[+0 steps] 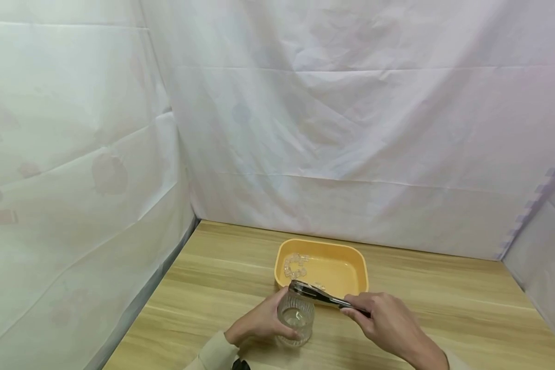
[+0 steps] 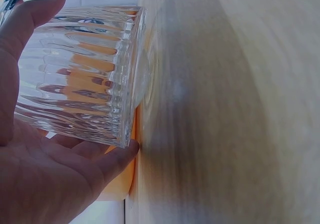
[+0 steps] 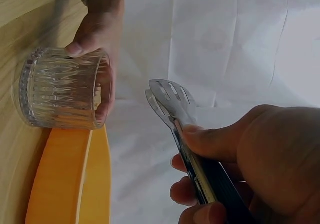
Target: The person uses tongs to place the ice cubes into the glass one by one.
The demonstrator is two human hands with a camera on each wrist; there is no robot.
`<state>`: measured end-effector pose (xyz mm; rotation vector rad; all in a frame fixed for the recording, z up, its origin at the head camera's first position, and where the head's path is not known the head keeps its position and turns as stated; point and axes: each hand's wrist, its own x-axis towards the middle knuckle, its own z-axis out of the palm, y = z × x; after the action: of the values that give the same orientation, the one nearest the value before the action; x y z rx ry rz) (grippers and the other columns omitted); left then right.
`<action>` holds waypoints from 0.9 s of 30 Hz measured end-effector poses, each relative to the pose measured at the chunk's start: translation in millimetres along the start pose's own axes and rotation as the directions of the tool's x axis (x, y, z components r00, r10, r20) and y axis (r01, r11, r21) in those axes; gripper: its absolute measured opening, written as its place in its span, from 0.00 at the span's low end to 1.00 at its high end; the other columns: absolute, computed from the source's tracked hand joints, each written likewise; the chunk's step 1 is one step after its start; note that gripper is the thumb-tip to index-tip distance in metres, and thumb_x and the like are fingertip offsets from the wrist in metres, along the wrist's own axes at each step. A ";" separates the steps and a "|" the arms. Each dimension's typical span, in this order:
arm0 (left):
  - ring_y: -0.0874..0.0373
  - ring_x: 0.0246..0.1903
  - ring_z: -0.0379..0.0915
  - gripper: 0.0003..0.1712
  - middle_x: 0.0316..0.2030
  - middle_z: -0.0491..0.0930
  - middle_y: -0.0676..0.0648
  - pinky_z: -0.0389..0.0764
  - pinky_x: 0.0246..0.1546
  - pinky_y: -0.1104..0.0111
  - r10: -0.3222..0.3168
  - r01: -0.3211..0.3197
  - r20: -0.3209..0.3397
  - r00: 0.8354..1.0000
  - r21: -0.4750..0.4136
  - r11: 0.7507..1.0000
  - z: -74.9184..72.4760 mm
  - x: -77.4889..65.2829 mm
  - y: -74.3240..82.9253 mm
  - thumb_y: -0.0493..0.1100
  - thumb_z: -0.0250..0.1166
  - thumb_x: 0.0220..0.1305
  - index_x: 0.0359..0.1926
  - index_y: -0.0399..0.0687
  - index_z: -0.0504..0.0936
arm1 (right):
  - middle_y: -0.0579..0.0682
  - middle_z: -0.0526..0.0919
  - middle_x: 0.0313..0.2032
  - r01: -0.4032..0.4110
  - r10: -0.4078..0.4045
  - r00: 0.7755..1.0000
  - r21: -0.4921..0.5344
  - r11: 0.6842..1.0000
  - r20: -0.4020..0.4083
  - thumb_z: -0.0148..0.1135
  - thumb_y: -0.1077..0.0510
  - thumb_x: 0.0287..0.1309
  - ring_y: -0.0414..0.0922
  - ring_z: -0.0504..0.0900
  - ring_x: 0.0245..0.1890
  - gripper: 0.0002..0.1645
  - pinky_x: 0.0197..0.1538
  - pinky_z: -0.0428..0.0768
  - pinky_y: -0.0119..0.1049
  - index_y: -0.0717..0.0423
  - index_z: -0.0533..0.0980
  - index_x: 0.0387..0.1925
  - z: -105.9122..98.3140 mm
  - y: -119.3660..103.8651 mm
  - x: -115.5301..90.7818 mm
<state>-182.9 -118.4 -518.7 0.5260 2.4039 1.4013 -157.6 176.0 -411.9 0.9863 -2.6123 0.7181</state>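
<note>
Softly lit in the head view, faintly shadowed beneath the left hand (image 1: pixel 264 316), dim and hazy in the left wrist view, glinting on the ribbed glass (image 2: pixel 85 79), blurred over the tabletop (image 2: pixel 225 109), nearly white over upper-right cloth (image 3: pixel 300 49) in the right wrist view

A clear, ribbed glass (image 1: pixel 298 317) stands roughly upright; black-handled tongs (image 1: pixel 324 296) with slotted metal tips slant above the glass's rim.

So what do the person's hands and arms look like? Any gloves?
No gloves: the left hand and right hand are bare, with no rings that I can see. The left sleeve is pale cream and reaches the wrist. Only a bit of the right sleeve shows, pale too.
</note>
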 end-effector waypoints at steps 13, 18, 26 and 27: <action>0.44 0.68 0.60 0.71 0.71 0.62 0.42 0.62 0.67 0.44 -0.015 0.015 -0.002 1.000 0.013 1.000 0.2 -0.4 -0.4 0.54 0.83 0.39 0.78 0.46 0.48 | 0.33 0.84 0.29 -0.024 0.023 0.998 0.019 1.000 0.051 0.63 0.48 0.64 0.23 0.69 0.22 0.09 0.23 0.68 0.25 0.43 0.86 0.40 0.4 0.7 -0.9; 0.41 0.69 0.58 0.71 0.72 0.60 0.38 0.60 0.67 0.42 -0.032 0.033 -0.008 0.999 0.024 0.999 0.2 -0.5 0.3 0.53 0.83 0.38 0.77 0.42 0.48 | 0.30 0.81 0.27 -0.050 0.050 0.996 -0.003 0.999 0.080 0.63 0.45 0.65 0.24 0.66 0.20 0.10 0.23 0.67 0.25 0.41 0.85 0.40 0.8 0.6 -0.5; 0.40 0.70 0.57 0.69 0.72 0.59 0.36 0.61 0.67 0.42 -0.036 0.036 -0.009 0.999 0.067 0.997 -0.2 0.3 -0.7 0.54 0.82 0.39 0.76 0.42 0.50 | 0.26 0.69 0.21 -0.068 0.071 0.991 -0.027 0.997 0.113 0.63 0.42 0.63 0.26 0.61 0.18 0.07 0.22 0.63 0.25 0.37 0.82 0.36 2.1 0.6 0.7; 0.40 0.70 0.57 0.69 0.72 0.59 0.37 0.61 0.67 0.42 -0.035 0.036 -0.008 0.999 0.068 0.997 -0.4 0.2 -0.6 0.54 0.82 0.39 0.76 0.42 0.51 | 0.26 0.69 0.21 -0.069 0.072 0.991 -0.025 0.997 0.114 0.63 0.42 0.64 0.26 0.62 0.18 0.07 0.23 0.63 0.25 0.37 0.82 0.36 2.2 0.8 0.9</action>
<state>-183.4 -118.8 -519.1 0.4930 2.4615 1.3134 -159.0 174.9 -413.7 0.9602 -2.7603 0.6673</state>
